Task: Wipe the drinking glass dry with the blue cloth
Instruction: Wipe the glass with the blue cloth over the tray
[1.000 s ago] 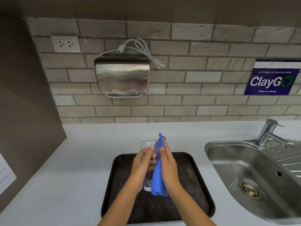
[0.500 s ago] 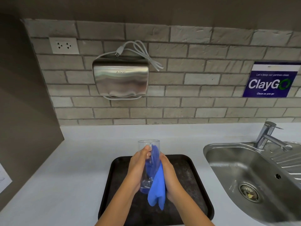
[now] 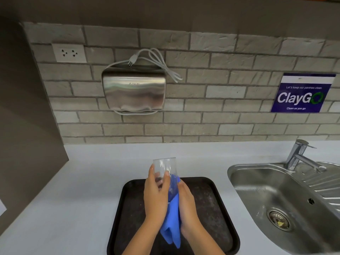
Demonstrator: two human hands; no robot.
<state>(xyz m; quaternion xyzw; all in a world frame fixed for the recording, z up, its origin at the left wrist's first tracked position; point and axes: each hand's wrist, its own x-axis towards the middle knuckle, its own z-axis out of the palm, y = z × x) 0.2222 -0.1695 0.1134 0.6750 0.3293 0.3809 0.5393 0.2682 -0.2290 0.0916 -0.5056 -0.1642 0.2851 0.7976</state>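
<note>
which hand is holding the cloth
The right hand presses the blue cloth against the glass. The left hand grips the bare glass higher up, fingers wrapped around it, with no cloth under them.

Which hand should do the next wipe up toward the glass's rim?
Right. The right hand already presses the blue cloth against the lower side of the clear drinking glass, while the left hand grips the glass above the black tray and should likely just steady it.

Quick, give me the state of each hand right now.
Left hand: closed on the drinking glass.
Right hand: closed on the blue cloth.
</note>
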